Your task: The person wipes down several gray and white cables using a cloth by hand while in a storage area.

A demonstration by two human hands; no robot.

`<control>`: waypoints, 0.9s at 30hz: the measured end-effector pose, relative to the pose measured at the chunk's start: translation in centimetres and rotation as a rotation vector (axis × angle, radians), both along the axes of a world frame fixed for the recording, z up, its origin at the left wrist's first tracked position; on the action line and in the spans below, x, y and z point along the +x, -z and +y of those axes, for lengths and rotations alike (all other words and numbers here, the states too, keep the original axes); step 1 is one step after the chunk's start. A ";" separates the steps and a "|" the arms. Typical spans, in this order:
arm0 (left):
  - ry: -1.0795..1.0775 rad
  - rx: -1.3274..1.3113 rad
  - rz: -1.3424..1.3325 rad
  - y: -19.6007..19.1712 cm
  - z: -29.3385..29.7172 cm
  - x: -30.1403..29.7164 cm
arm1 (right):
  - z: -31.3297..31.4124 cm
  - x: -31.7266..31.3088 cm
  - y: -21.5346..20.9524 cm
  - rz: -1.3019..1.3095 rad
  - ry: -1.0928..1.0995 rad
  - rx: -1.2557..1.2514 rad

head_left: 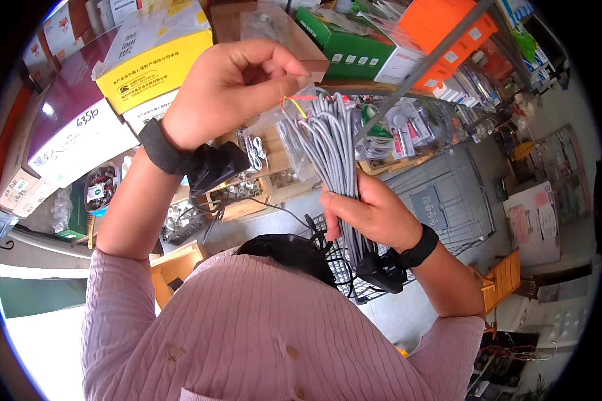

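Observation:
A bundle of grey cable (331,150), folded into long loops, stands nearly upright in front of my chest. My right hand (374,210) is closed round its lower part, with the thumb across the front. Thin red and yellow wire ends (301,107) stick out to the left near the bundle's top. My left hand (247,87) is raised beside that top, thumb and forefinger pinched together close to the wire ends. Whatever lies between those fingertips is too small to make out. Black straps with small devices sit on both wrists.
Boxes crowd the shelf ahead: a yellow box (154,67), a green box (344,50) and orange boxes (441,40). Below are wooden bins (247,207) of small fittings and hanging packets (408,130). A wire shopping cart (458,200) stands right; a slanting metal bar crosses the upper right.

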State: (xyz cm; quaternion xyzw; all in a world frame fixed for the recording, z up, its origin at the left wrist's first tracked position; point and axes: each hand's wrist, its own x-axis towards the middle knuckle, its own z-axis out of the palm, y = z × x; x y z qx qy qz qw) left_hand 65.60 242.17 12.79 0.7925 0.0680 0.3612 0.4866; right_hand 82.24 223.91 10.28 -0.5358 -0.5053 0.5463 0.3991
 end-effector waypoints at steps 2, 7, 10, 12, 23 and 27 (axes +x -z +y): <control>0.002 0.001 -0.001 -0.4 -0.1 0.5 | -0.1 0.0 0.0 -0.015 0.026 0.005; 0.058 0.009 -0.038 -1.4 -0.7 1.8 | -0.7 0.8 -0.1 -0.060 0.146 -0.013; 0.060 0.043 -0.013 -1.9 -0.8 2.2 | -1.3 1.0 -0.6 -0.034 0.229 0.005; 0.010 0.131 0.029 -2.0 -1.0 2.2 | -1.9 1.0 -0.8 -0.017 0.287 0.023; 0.111 0.130 0.096 -3.6 -1.3 5.0 | -2.6 -0.9 -1.1 -0.036 0.081 0.050; 0.171 0.056 0.090 -4.1 -1.2 4.9 | -1.7 -0.5 -0.9 0.116 0.025 -0.046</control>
